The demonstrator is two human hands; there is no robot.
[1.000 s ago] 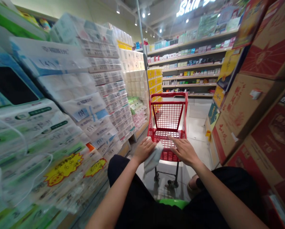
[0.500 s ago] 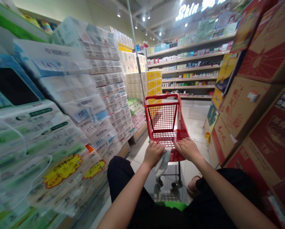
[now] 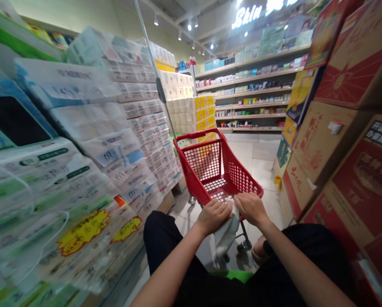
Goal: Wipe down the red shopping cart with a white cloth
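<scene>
A red plastic shopping cart [image 3: 241,174] stands in front of me, turned at an angle, with a tall pole [image 3: 160,89] rising from its far left corner. My left hand [image 3: 213,216] is closed at the cart's near rim with a white cloth [image 3: 225,236] in its fingers. The cloth hangs down below the rim. Close beside it, my right hand [image 3: 251,208] is closed on the near rim at the right corner. Its fingertips touch or nearly touch the cloth; I cannot tell which. The fingers' undersides are hidden.
Stacked tissue packs [image 3: 98,140] with yellow price tags [image 3: 84,230] line the left side. Cardboard cartons [image 3: 318,140] rise on the right. Shelves [image 3: 254,102] of small boxes and bottles cross the back. My knees flank the cart, and light floor tiles [image 3: 267,162] show beyond it.
The cart has swung round, its far end and pole moving left and its near right corner coming out to the right. Both hands stay at the rim; the cloth has shifted right.
</scene>
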